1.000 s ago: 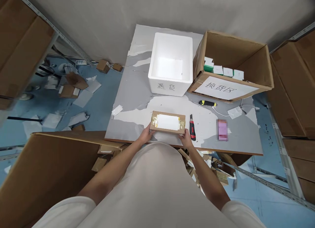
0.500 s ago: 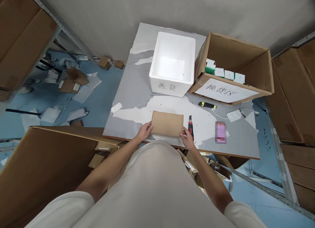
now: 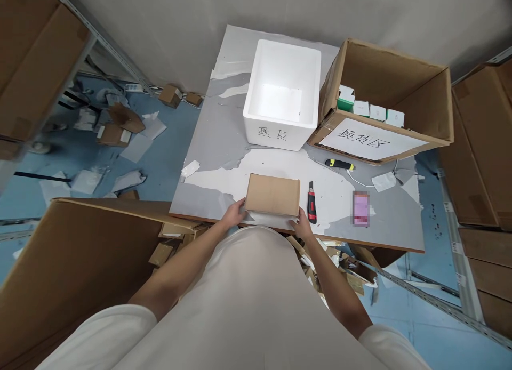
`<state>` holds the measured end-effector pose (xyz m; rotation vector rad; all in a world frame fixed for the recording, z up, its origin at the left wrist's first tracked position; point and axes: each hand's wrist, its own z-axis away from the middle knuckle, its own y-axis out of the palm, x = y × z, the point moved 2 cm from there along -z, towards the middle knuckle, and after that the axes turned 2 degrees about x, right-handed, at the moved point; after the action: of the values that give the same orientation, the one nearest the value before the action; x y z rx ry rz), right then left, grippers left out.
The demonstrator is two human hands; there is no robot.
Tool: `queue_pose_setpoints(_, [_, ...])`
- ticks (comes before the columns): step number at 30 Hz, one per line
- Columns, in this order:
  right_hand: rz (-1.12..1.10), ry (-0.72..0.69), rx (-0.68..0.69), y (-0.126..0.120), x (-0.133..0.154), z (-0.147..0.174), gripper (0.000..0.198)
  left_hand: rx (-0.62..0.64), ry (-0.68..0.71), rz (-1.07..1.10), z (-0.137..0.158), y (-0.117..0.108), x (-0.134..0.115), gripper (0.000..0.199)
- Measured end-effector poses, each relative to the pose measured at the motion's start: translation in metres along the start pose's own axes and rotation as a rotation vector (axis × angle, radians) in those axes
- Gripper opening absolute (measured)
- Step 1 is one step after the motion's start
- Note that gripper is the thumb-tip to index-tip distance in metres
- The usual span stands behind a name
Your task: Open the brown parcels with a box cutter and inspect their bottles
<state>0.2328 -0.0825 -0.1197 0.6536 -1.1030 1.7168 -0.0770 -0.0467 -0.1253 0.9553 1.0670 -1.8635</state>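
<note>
A small brown cardboard box (image 3: 273, 194) is at the front edge of the table, between my two hands. My left hand (image 3: 234, 214) grips its near left corner, thumb and fingers closed against the side. At the near right corner, my right hand (image 3: 302, 225) has its fingers on the box too. Just right of the box lies a red and black utility knife (image 3: 312, 203). Farther back on the right is a black and yellow utility knife (image 3: 339, 164). A pixelated pink item (image 3: 361, 208) lies to the right on the table.
Behind the box stands an open white foam box (image 3: 276, 133) with handwriting. Beside it, a large open carton (image 3: 400, 151) holds several white and green small boxes (image 3: 361, 108). A big open carton (image 3: 100, 242) stands at the lower left. Papers and cardboard litter the blue floor (image 3: 160, 162).
The box's near edge looks slightly raised, with its front side now showing. The whole view has shifted a little; both hands stay at the box.
</note>
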Motion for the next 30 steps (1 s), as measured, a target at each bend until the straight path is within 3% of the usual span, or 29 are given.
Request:
queue_pose_setpoints(6, [-0.097,-0.004,-0.008,0.000,0.018,0.007,0.055,-0.020,-0.022,0.092,0.007,0.000,-0.019,0.057])
queue_pose_setpoints(12, [0.084,-0.128,-0.111,-0.023,0.053,0.008,0.047,-0.188,0.053,-0.100,0.008,-0.019,-0.055,0.041])
queue_pose_setpoints(16, [0.217,-0.130,-0.137,-0.029,0.067,-0.003,0.054,-0.203,0.041,-0.198,-0.005,-0.021,-0.071,0.038])
queue_pose_setpoints(21, [0.184,-0.104,-0.157,-0.027,0.071,-0.015,0.058,-0.229,-0.006,-0.179,-0.016,-0.019,-0.074,0.045])
queue_pose_setpoints(25, [0.016,-0.052,-0.158,-0.026,0.061,-0.014,0.054,-0.226,-0.042,-0.104,-0.014,-0.020,-0.070,0.051])
queue_pose_setpoints(27, [-0.119,-0.028,-0.129,-0.024,0.051,-0.011,0.050,-0.188,-0.049,-0.009,-0.011,-0.020,-0.064,0.056])
queue_pose_setpoints(30, [-0.248,-0.028,-0.034,-0.019,0.036,-0.007,0.048,-0.035,0.000,0.178,-0.007,-0.019,-0.051,0.069])
